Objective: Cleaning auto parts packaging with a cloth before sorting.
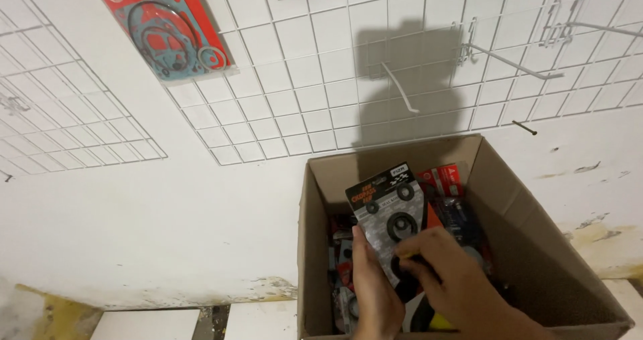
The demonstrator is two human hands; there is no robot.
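Head view: both hands, left hand (pixel 372 283) and right hand (pixel 447 280), pinched a grey-and-black carded seal pack (pixel 392 216) above the open brown cardboard box (pixel 536 239); a loose pinch risked dropping it among the packs below.

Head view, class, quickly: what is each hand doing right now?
Left hand: closed on the grey seal-kit card, gripping its left edge.
Right hand: fingers curled on the same card's lower part.

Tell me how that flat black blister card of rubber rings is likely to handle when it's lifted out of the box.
The blister card looks thin and flat, so probably light and slightly bendy. Its glossy film may be slippery. Both the left hand and right hand grip it.
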